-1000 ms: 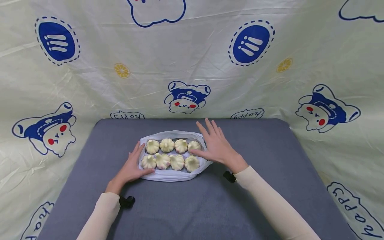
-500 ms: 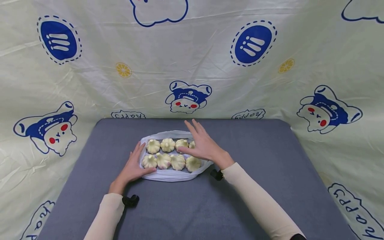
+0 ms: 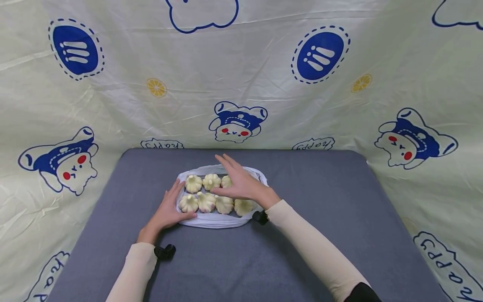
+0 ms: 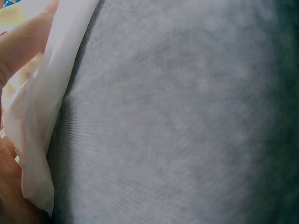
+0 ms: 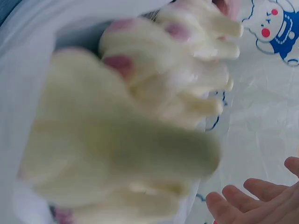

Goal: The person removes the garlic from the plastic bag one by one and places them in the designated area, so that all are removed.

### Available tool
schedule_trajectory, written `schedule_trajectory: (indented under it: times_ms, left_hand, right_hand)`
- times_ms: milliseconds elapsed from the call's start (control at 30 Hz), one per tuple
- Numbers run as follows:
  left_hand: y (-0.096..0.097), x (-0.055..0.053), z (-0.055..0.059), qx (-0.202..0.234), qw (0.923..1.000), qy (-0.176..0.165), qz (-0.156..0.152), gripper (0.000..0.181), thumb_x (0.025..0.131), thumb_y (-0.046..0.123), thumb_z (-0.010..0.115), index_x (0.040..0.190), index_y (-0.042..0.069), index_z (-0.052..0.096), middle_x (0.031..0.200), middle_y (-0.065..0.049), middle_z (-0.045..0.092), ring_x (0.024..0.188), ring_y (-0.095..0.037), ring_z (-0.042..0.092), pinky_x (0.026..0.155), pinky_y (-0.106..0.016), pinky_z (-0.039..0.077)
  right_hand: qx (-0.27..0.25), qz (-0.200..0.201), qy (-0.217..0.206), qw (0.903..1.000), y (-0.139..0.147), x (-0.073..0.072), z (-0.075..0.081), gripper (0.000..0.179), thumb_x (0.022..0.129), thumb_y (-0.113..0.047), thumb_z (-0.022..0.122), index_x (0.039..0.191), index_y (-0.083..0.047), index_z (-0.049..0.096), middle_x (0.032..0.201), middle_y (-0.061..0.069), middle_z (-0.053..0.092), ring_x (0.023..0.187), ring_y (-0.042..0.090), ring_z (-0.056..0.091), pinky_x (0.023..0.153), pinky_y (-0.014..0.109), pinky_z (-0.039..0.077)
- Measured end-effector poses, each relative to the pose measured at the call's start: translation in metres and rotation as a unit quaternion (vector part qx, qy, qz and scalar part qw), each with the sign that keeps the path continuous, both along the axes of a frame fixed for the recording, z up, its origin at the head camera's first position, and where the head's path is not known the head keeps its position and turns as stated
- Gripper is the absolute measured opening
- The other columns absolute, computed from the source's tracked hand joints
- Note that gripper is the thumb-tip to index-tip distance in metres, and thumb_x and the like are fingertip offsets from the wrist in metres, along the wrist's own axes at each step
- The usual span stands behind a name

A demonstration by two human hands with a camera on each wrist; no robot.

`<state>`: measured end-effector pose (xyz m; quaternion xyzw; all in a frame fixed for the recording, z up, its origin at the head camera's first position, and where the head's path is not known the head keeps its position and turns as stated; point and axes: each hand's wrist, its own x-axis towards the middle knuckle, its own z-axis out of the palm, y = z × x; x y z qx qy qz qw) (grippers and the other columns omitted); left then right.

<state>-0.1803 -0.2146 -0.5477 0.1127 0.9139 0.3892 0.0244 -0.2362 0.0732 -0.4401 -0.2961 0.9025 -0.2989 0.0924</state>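
Note:
A white plastic bag (image 3: 219,222), its mouth turned open, lies on the table with several garlic bulbs (image 3: 206,203) in two rows inside it. At the bag's left end rests my left hand (image 3: 167,210), fingers spread along the side and thumb across the front rim. In the left wrist view the thumb (image 4: 23,44) lies against the white plastic. My right hand (image 3: 243,183) hovers over the bag's right half with fingers straight, hiding part of the back row. Large, blurred garlic (image 5: 117,135) fills much of the right wrist view, with the right fingertips low at the right.
A grey cloth covers the table (image 3: 302,251). Behind and around it hangs a pale printed curtain (image 3: 256,63) with cartoon bears. Black wrist cameras are strapped to both wrists, the right one (image 3: 260,217) close to the bag's front right edge.
My right hand has moved left from the bag's right end to over the garlic, covering more of the back row. The left hand has stayed at the bag's left end.

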Motion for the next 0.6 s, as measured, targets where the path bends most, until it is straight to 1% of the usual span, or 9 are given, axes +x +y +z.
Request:
schedule_trajectory:
  times_ms: [233,333,500,600]
  left_hand:
    - [-0.002,0.0,0.0,-0.004,1.0,-0.007,-0.004,0.118,0.074,0.047,0.089,0.164,0.007,0.024,0.172,-0.022,0.008,0.156,-0.051,0.009,0.124,-0.069,0.002]
    - [-0.003,-0.001,0.0,-0.005,0.9999,-0.007,-0.007,0.118,0.074,0.046,0.09,0.164,0.007,0.023,0.172,-0.022,0.008,0.157,-0.05,0.008,0.124,-0.069,0.002]
    - [-0.003,-0.002,0.0,-0.004,0.9999,-0.002,-0.012,0.12,0.073,0.045,0.09,0.164,0.007,0.022,0.173,-0.021,0.008,0.157,-0.048,0.009,0.124,-0.068,0.001]
    - [-0.004,-0.001,0.001,0.0,0.9999,0.002,-0.015,0.121,0.073,0.045,0.091,0.164,0.006,0.022,0.172,-0.022,0.008,0.157,-0.048,0.009,0.124,-0.068,0.001]
  right_hand:
    - [-0.005,0.076,-0.002,0.9971,-0.023,0.006,0.001,0.101,0.089,-0.063,0.068,0.167,-0.027,0.014,0.173,0.01,0.015,0.159,0.031,0.018,0.122,0.06,0.029]
    - [0.0,0.093,-0.001,0.9957,-0.033,0.008,-0.003,0.099,0.09,-0.059,0.069,0.167,-0.028,0.014,0.172,0.011,0.02,0.158,0.031,0.023,0.122,0.057,0.032]
    - [0.01,0.112,0.003,0.9936,-0.045,0.011,-0.01,0.095,0.091,-0.052,0.071,0.166,-0.024,0.019,0.167,0.014,0.031,0.152,0.031,0.035,0.119,0.052,0.038]
    - [0.024,0.118,0.02,0.9925,-0.051,0.013,-0.012,0.092,0.092,-0.05,0.071,0.165,-0.02,0.024,0.165,0.015,0.034,0.151,0.032,0.037,0.119,0.051,0.038]
